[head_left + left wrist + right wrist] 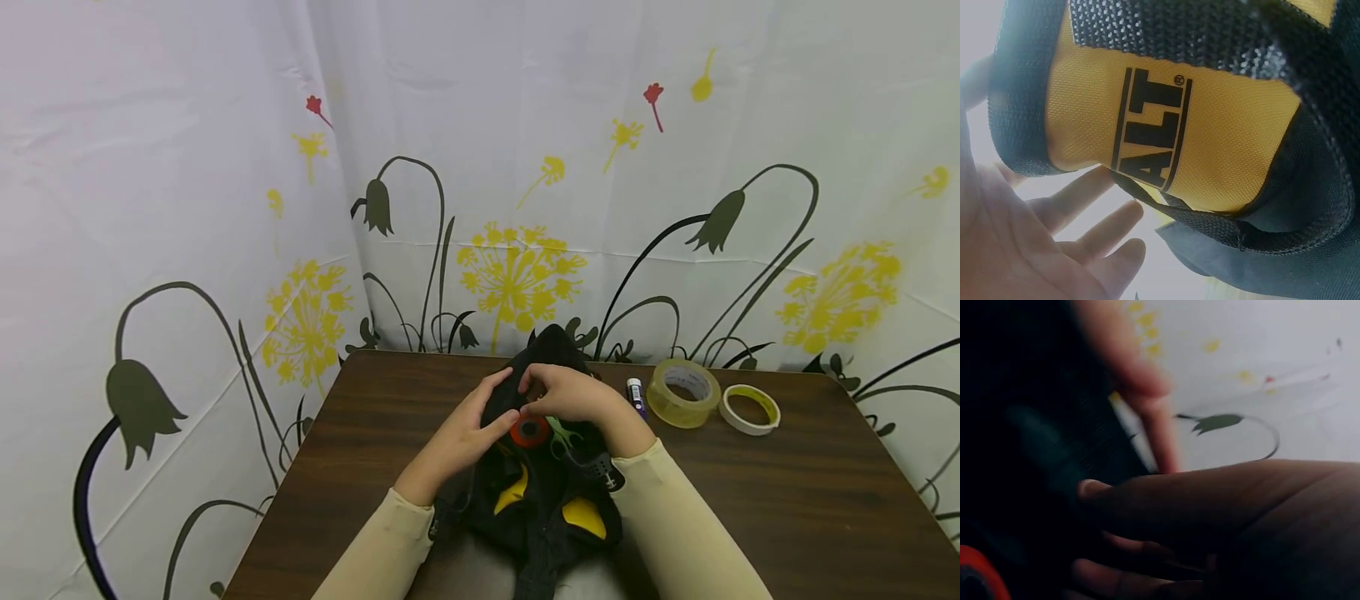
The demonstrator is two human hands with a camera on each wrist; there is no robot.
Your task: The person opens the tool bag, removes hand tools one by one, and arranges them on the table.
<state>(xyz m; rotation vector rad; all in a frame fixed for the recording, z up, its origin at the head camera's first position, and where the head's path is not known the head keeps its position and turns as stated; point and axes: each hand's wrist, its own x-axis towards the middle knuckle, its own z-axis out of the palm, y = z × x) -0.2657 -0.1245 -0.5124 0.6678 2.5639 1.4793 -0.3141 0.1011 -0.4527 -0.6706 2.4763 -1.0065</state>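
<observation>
"Where is the pouch relative to the fingers?"

"On my head feed, the black-and-yellow pouch (pixel 536 483) sits low centre, its dark peak rising between the two hands. The left hand (pixel 468 433) lies along its upper-left edge, the right hand (pixel 577 398) reaches over its upper right, and the thumb of the left comes close to the fingertips of the right."

"How are the fingers set?"

"On the left I see them long and loosely spread, thumb wide of the rest. My left wrist feed puts them at lower left, just beside the yellow panel (pixel 1222 144); I can't tell whether the tips touch it. The right-hand fingers are bent, set narrow, but my right wrist feed is dark and blurred, so I can't say whether they pinch anything."

"And materials?"

"The panel is a tightly woven yellow fabric with black letters reading 'ALT' (pixel 1154 128) up to where it's cut off, turned sideways. Coarse, ribbed black webbing (pixel 1166 31) borders it and loops round at right. Just below the hands in the head view I have a round red roll (pixel 516 433) with a dark hub, and beside it green looped scissor handles (pixel 555 427), both against the black cloth."

"Anything nearby?"

"Right of centre, on the dark wood-grain table (pixel 360 467): a capped stick (pixel 635 393), a glossy clear tape roll (pixel 675 414) and a thinner white ring of tape (pixel 753 428), yellow inside."
</observation>
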